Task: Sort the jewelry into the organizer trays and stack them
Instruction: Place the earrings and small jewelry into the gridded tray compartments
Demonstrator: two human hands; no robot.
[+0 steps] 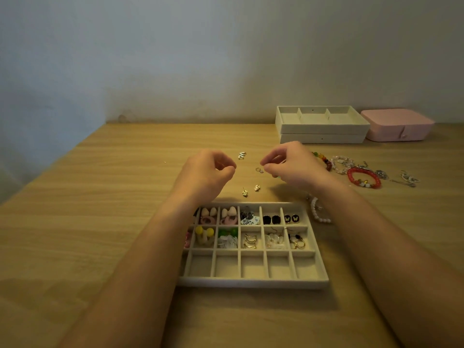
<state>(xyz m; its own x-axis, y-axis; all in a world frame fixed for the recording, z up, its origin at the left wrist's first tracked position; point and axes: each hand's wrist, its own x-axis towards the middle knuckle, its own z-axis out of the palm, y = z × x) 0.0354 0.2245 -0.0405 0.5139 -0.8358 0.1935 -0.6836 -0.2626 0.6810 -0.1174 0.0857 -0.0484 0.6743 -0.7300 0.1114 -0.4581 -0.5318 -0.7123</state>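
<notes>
Left hand [211,172]: raised over the light wood-grain table [100,197], fingers curled, thumb and forefinger tips together. We see nothing in it.
Right hand [288,164]: level with the left, thumb and forefinger pinched. We cannot tell whether a small piece sits between them.
Loose pieces: two small silver rings [259,170] lie on the table near the right fingertips. Two gold stud earrings [256,188] lie nearer us, and a white enamel pair [241,155] lies beyond.
Cream velvet grid tray [251,282]: under both forearms, back two rows filled, front row bare.
Bracelets: a red bead bracelet [364,178] and others lie unsorted to the right. A white pearl strand [317,212] lies just beside the tray's right rim.
Stack: two cream divided trays [321,124] sit at the wall, beside a closed pink case [399,124].
Risk 1: we judge the rings could slip from a pinch and roll on the smooth wood.
Risk 2: a lowered wrist could jog the filled tray and mix its cells.
Risk 3: the right forearm could drag the pearl strand.
</notes>
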